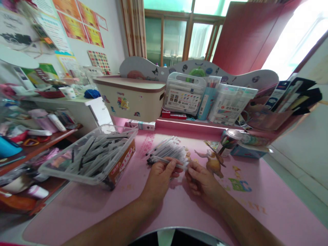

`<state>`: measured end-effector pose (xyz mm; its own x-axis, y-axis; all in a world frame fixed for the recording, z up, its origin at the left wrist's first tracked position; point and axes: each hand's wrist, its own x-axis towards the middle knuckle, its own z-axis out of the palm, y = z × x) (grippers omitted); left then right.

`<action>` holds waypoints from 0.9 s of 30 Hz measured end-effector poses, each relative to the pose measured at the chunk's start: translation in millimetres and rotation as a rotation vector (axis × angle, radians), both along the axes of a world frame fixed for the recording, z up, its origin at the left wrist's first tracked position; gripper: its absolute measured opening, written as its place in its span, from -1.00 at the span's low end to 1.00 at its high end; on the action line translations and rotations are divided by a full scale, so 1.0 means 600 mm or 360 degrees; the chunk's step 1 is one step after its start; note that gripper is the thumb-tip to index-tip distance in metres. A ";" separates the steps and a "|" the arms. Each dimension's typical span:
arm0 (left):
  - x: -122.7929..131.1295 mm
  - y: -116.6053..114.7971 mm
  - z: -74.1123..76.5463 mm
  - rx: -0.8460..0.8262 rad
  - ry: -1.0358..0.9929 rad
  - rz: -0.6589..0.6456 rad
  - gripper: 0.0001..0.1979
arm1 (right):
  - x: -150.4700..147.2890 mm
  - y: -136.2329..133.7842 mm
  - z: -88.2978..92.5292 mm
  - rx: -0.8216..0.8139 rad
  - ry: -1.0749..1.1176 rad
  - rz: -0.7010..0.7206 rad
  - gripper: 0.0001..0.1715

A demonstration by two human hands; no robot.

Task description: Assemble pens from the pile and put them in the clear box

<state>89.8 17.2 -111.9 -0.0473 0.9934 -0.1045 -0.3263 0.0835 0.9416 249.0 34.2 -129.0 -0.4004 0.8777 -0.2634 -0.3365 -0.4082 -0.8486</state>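
My left hand (164,172) is closed around a slim translucent pen (167,160), thumb on top, its length running sideways above the desk. At the pen's right end, my right hand (201,177) is pinched, thumb against forefinger; the exact contact is too small to make out. Just behind both hands lies a heap of similar clear pens (170,148), several with dark ends pointing left. To the left stands a clear plastic box (94,177), filled with loose translucent barrels and some black pieces.
A cream lidded bin (138,102), a marker case (186,94) and a second clear case (232,102) line the desk's back shelf. On the right are a can (230,138), a blue box (249,150) and a pen holder (266,116). The pink desk (279,205) has printed pictures.
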 end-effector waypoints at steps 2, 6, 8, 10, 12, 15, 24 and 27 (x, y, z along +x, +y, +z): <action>-0.001 0.000 0.000 -0.0030 -0.0016 0.0019 -0.71 | 0.002 -0.001 0.009 -0.0022 0.0058 -0.0009 -0.67; -0.001 -0.001 0.002 -0.0117 -0.0061 0.0030 -0.67 | 0.010 0.001 0.015 -0.0167 0.0186 0.0024 -0.70; -0.001 -0.003 0.004 -0.0098 -0.0033 0.0011 -0.66 | 0.014 0.002 0.014 -0.0255 0.0222 0.0093 -0.66; -0.001 -0.005 0.005 -0.0053 0.0019 -0.0037 -0.66 | 0.015 0.003 0.012 -0.0313 0.0197 0.0141 -0.67; -0.003 -0.007 0.005 -0.0017 0.0078 -0.0073 -0.67 | 0.014 0.002 0.009 -0.0300 0.0121 0.0155 -0.73; -0.009 -0.004 0.006 0.0059 0.0135 0.0044 -0.68 | 0.011 0.002 0.004 -0.0218 0.0016 0.0190 -0.69; -0.033 0.018 0.039 0.0523 -0.0496 0.0532 -0.82 | 0.027 0.008 0.005 -0.0310 0.0083 0.0554 -0.61; -0.037 0.021 0.049 0.0619 -0.0545 0.0667 -0.82 | 0.032 0.012 0.004 -0.0265 0.0085 0.0549 -0.61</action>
<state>67.5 29.6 -82.8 -0.4656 0.8664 0.1802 -0.5432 -0.4406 0.7147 268.0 41.2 -126.6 -0.6817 0.6360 -0.3617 -0.1973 -0.6359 -0.7461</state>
